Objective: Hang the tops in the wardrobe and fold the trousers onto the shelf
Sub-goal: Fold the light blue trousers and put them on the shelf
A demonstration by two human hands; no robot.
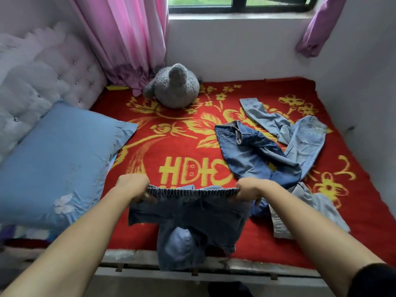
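Head view, sole camera. Elastic-waist trousers, mid-blue denim, are held up above the near edge of the bed, the gathered waistband pulled level between both my hands. My left hand grips the left end of the waistband, fingers curled under the fabric and knuckles up. My right hand grips the right end the same way. Both forearms are bare and reach forward from the lower corners. The legs of the garment hang bunched below the waistband, and the lowest fold drapes over the bed frame.

Dark blue jeans lie crumpled on the red and yellow blanket, just beyond my right hand, waistband towards the wall. Pale blue jeans lie beside them to the right, legs spread, with the dark pair lapping over them. A pale denim piece lies near my right forearm; whether it belongs to the pale pair, I cannot tell.

A light blue pillow rests at the left against a tufted headboard. A grey plush toy sits at the far side of the blanket, touching the hem of a pink curtain. A window is set in the far wall, with a purple curtain at its right.
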